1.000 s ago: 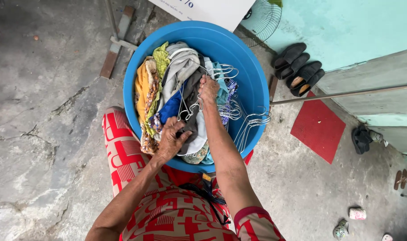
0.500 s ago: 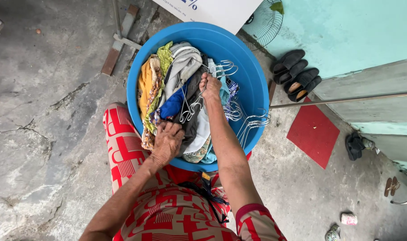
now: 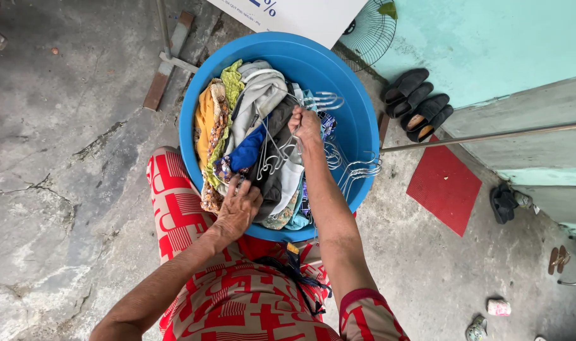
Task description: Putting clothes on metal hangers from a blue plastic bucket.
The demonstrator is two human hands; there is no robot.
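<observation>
Red patterned cloth [image 3: 237, 303] nearest, over lap and knee. Just beyond, left hand [image 3: 237, 211] palm down, fingers bent and pressed onto the near edge of the laundry pile [image 3: 263, 126], gripping a fold of dark fabric. Farther in, right hand [image 3: 306, 125] closed around the hooks of a bunch of wire hangers [image 3: 272, 155], lifted slightly above the clothes. More hangers [image 3: 357, 170] loose against the right inner wall of the blue tub [image 3: 357, 95]. Tub on cracked concrete floor [image 3: 60, 158], touching the knees, heaped with yellow, green, grey and blue garments. Beyond to the right, red mat [image 3: 444, 189], black shoes [image 3: 417, 104], a fan [image 3: 370, 28] beside the turquoise wall [image 3: 490, 44].
</observation>
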